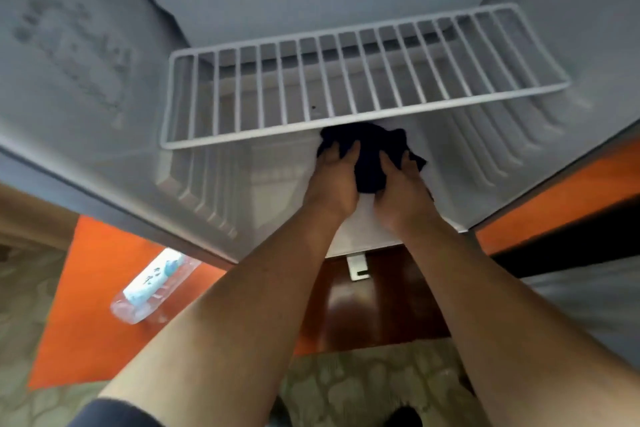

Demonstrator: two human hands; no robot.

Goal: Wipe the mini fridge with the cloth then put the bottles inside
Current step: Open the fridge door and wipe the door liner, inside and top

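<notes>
The open mini fridge (270, 177) fills the upper view, white inside, with a white wire shelf (346, 114) across its middle. A dark cloth (370, 152) lies bunched on the fridge floor just under the shelf's front edge. My left hand (334, 180) and my right hand (401, 194) both grip the cloth, fingers curled over it, side by side. A clear plastic bottle (152, 288) with a white and blue label lies on its side on the orange surface at lower left, outside the fridge.
The fridge's left wall (76, 55) shows moulded ribs and marks. A dark wooden panel (374, 305) with a metal bracket (358, 267) sits below the fridge front. Patterned carpet (27, 322) lies beneath, and an orange surface (90, 305) spreads at left.
</notes>
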